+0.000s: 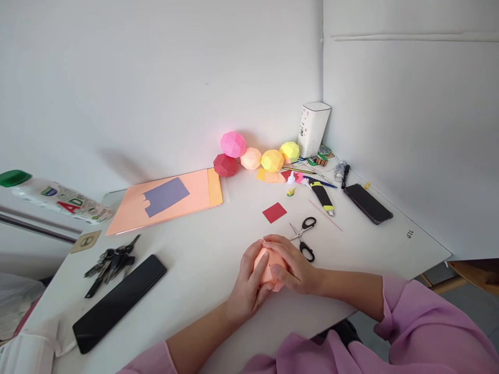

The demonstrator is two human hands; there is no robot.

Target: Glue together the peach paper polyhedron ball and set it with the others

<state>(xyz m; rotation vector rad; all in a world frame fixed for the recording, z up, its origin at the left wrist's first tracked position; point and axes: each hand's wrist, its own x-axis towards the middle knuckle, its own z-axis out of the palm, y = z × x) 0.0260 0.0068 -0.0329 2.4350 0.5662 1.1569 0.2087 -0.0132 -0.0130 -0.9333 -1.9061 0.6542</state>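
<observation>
Peach paper ball (268, 270) cupped from both sides

The left hand (245, 283) and right hand (299, 266) are closed around it, probably to hold its facets together. Open scissors (300, 235) lie just beyond the right hand, seemingly for easy reach; the glue bottle (291, 186) stands upright farther beyond the grip.

White table (206, 254) with scissors (300, 234), keys (113, 261) and red paper (274, 212)

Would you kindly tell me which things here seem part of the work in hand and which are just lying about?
Likely for the job: peach paper ball, scissors, glue bottle, cutter, red paper.

Probably lying about: keys, phone on the right, green-capped bottle.
</observation>
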